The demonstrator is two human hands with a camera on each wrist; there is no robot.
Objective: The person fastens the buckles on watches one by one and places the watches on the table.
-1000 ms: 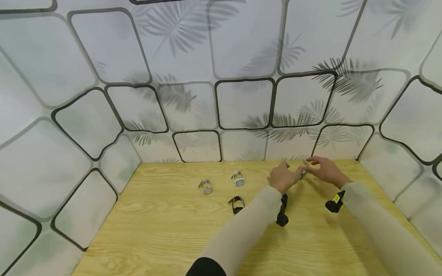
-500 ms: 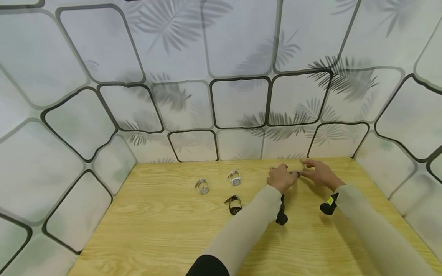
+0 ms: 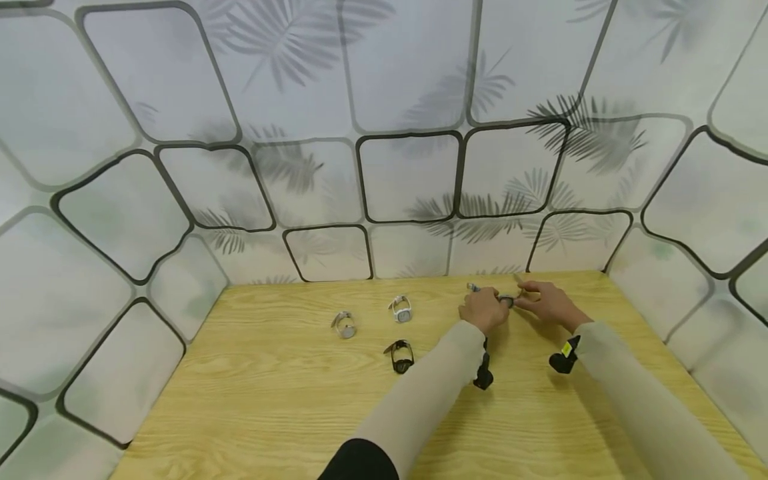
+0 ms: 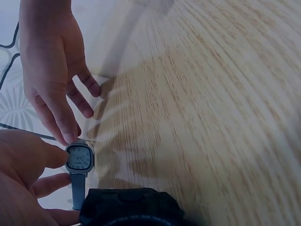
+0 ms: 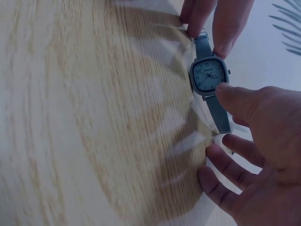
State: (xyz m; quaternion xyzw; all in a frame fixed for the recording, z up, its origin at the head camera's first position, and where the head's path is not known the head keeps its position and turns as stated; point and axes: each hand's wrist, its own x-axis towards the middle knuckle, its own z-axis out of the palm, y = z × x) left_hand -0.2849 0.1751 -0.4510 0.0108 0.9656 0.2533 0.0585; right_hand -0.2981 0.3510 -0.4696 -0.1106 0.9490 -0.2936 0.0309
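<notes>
A blue-grey wristwatch [image 5: 208, 76] with a squarish pale dial lies between my two hands, its strap [image 5: 217, 114] stretched out straight. My left hand [image 3: 483, 308] pinches it on one side. In the left wrist view, that hand's thumb [image 4: 54, 155] touches the case and its fingers are around the strap. My right hand [image 3: 551, 305] has thumb and forefinger on the opposite end, its other fingers spread loosely. In the head view the left hand hides part of the strap, and one strap tip shows past its left side.
Three more wristwatches stand on the wooden table [image 3: 288, 400] to the left: a silvery one [image 3: 346, 330], a white one [image 3: 403, 315] and a black one [image 3: 403, 365]. A patterned backdrop [image 3: 414, 247] rises along the table's back edge. Each wrist carries a small black camera.
My hands have lowered around the blue-grey wristwatch, and its dial now shows between them. One strap tip has come into sight left of my left hand. The head view has shifted slightly rightward.
</notes>
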